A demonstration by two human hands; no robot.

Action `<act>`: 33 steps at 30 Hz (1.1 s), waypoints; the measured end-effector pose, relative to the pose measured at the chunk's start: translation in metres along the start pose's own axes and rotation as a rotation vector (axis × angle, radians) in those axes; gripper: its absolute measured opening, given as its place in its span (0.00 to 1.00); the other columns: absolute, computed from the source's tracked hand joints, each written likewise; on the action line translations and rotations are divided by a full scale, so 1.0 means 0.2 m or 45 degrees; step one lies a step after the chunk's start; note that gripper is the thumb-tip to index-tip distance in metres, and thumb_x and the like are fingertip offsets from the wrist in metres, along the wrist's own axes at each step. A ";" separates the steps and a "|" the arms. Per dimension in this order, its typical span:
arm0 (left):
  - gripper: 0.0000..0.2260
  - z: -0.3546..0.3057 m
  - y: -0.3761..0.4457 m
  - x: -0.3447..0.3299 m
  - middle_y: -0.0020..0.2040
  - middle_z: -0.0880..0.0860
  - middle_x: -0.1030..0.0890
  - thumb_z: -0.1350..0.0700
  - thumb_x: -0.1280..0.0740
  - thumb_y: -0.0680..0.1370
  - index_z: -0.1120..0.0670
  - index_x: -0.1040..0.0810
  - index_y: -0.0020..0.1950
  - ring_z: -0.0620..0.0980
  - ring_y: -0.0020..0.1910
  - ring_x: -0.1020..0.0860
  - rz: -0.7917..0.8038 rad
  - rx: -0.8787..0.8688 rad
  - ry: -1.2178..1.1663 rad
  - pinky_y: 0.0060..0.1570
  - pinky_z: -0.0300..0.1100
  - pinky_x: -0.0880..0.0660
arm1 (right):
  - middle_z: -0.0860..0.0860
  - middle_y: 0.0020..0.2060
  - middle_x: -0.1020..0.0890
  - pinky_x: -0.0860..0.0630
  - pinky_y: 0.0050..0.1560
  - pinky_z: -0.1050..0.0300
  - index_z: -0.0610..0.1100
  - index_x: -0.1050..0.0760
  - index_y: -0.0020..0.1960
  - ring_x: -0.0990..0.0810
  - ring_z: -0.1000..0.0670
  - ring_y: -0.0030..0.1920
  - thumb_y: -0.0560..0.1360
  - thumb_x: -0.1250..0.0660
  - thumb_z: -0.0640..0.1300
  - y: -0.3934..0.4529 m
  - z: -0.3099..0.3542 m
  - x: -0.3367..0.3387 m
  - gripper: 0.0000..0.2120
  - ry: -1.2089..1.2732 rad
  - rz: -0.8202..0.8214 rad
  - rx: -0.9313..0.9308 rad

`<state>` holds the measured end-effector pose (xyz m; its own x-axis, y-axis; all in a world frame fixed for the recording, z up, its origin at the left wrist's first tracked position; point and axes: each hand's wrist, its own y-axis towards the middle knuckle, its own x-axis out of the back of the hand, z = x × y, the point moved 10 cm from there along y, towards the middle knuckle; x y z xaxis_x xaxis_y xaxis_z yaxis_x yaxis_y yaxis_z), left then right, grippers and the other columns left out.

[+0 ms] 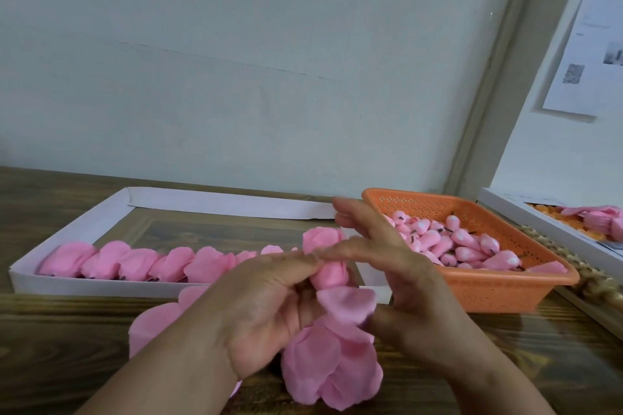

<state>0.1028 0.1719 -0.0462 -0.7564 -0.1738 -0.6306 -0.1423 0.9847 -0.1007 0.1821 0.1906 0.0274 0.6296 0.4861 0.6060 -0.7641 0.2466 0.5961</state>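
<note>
Petals [333,367] hang loose below the bud [332,274], which is held above the near part of the table [67,347], between both hands and in front of the tray [84,286]. The left hand [266,307] has its fingers curled round the bud, with the fingertips on top. The right hand [397,266] is spread with straight fingers, its index reaching over to the left fingertips. Its thumb is just beside the topmost hanging petal, though whether it presses that petal cannot be told. The step looks like wrapping the petals up round the bud to make a flower. To do it well, I judge the left pinch should sit low, near the bud's base, so the petals can fold up without fingers in the way. The right hand should lift one petal at a time and lay it flat against the bud. The left thumb can then trap its lower edge before the next petal comes up. The cloth looks thin and springy, so a light, even press will likely hold it better than a squeeze, which could crease it. Each petal should overlap its neighbour a little, as in the flowers [141,263] lined up in the tray. The basket [505,293] on the right, touching the tray's corner, holds more buds within easy reach.
</note>
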 end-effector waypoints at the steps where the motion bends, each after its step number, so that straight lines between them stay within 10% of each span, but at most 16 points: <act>1: 0.13 0.00 0.00 -0.01 0.48 0.64 0.20 0.63 0.34 0.75 0.70 0.21 0.56 0.54 0.42 0.19 0.018 -0.020 0.031 0.36 0.44 0.18 | 0.56 0.71 0.34 0.38 0.66 0.67 0.53 0.21 0.55 0.37 0.55 0.72 0.68 0.26 0.45 0.00 0.00 0.01 0.16 0.031 -0.014 -0.011; 9: 0.12 0.04 0.00 -0.05 0.53 0.61 0.17 0.61 0.34 0.76 0.66 0.19 0.55 0.52 0.50 0.17 0.050 -0.062 0.202 0.41 0.38 0.21 | 0.52 0.63 0.24 0.35 0.61 0.70 0.45 0.20 0.38 0.28 0.59 0.65 0.66 0.27 0.42 -0.02 -0.08 0.08 0.03 0.149 -0.202 -0.126; 22: 0.18 0.03 -0.03 -0.08 0.54 0.60 0.17 0.55 0.32 0.69 0.67 0.20 0.52 0.54 0.55 0.18 0.099 -0.103 0.320 0.50 0.41 0.20 | 0.50 0.57 0.22 0.30 0.51 0.74 0.37 0.24 0.35 0.26 0.61 0.61 0.67 0.27 0.46 -0.03 -0.12 0.08 0.12 0.177 -0.200 -0.210; 27: 0.17 0.04 0.00 -0.03 0.54 0.62 0.17 0.57 0.34 0.73 0.67 0.21 0.56 0.56 0.56 0.19 0.024 -0.071 0.199 0.53 0.46 0.21 | 0.47 0.51 0.21 0.31 0.63 0.48 0.43 0.20 0.42 0.23 0.47 0.58 0.65 0.25 0.45 -0.03 -0.17 0.11 0.08 0.333 -0.170 -0.218; 33: 0.17 0.02 0.01 -0.01 0.51 0.61 0.16 0.58 0.33 0.71 0.66 0.20 0.56 0.54 0.50 0.17 -0.004 -0.082 0.161 0.48 0.44 0.19 | 0.46 0.44 0.17 0.23 0.52 0.47 0.47 0.18 0.48 0.20 0.45 0.49 0.71 0.30 0.45 -0.03 -0.21 0.09 0.07 0.370 -0.237 -0.249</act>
<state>0.1060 0.1752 -0.0486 -0.8296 -0.1815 -0.5281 -0.1827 0.9819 -0.0505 0.1923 0.2333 0.0134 0.7157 0.6278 0.3060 -0.6704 0.4946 0.5532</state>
